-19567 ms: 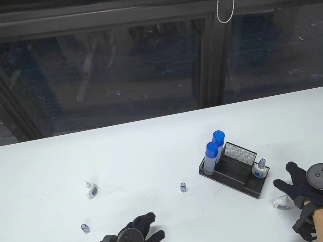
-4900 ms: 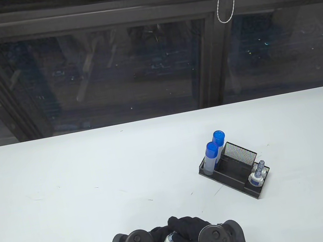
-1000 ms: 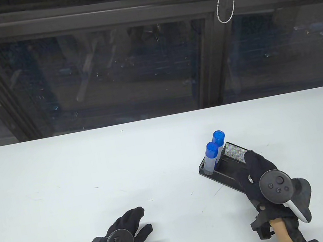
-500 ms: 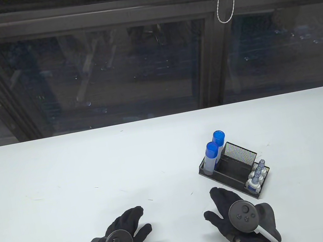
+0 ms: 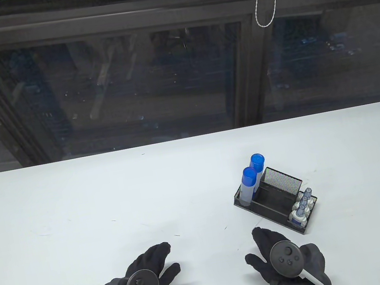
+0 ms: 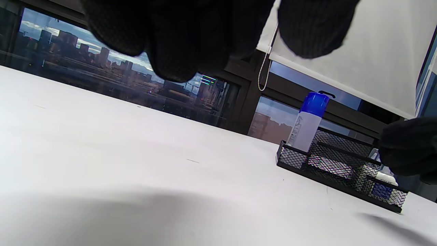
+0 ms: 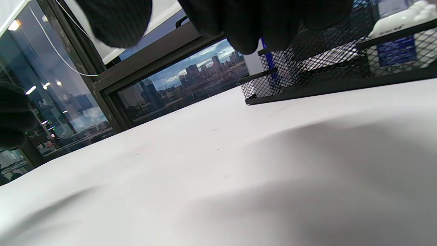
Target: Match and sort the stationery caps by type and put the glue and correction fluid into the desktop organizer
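The black mesh organizer (image 5: 264, 207) stands right of centre on the white table. Two glue sticks with blue caps (image 5: 249, 183) stand upright in its left compartment. Three capped correction fluid bottles (image 5: 302, 206) sit in its right compartment. My left hand (image 5: 155, 262) lies flat near the front edge, fingers straight, holding nothing. My right hand (image 5: 263, 245) rests flat just in front of the organizer, also empty. The left wrist view has the organizer (image 6: 309, 163) and a glue stick (image 6: 306, 121) at right. The right wrist view has the organizer's mesh wall (image 7: 307, 71) close by.
A dark window with roller blinds and a hanging cord (image 5: 257, 5) runs behind the table's far edge. The table's right edge curves off near the organizer.
A second ago my right hand was at the organizer's right compartment; it has pulled back toward the front edge, leaving the third correction fluid bottle there. My left hand barely shifted.
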`<state>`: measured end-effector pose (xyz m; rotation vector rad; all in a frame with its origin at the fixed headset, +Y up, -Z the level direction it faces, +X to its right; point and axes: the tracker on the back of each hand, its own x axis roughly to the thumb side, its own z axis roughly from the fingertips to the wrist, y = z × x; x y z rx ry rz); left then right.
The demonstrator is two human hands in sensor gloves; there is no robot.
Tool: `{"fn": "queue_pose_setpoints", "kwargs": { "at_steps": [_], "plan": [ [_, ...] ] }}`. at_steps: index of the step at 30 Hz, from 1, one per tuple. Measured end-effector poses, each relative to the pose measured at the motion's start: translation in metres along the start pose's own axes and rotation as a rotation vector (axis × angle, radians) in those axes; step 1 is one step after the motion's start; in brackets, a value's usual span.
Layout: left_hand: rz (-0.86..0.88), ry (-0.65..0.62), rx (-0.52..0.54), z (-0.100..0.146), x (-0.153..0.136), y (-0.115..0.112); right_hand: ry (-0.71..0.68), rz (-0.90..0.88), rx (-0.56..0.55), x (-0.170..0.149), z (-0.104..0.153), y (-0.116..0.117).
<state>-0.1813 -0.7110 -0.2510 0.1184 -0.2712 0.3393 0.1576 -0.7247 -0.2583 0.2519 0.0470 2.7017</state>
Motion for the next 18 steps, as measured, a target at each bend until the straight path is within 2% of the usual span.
{"fn": "queue_pose_setpoints", "kwargs": {
  "at_steps": [18],
  "plan": [
    [-0.001,-0.010,-0.008,0.000,0.001,-0.003,-0.033,0.033,0.073,0.010,-0.001,0.013]
  ]
}}
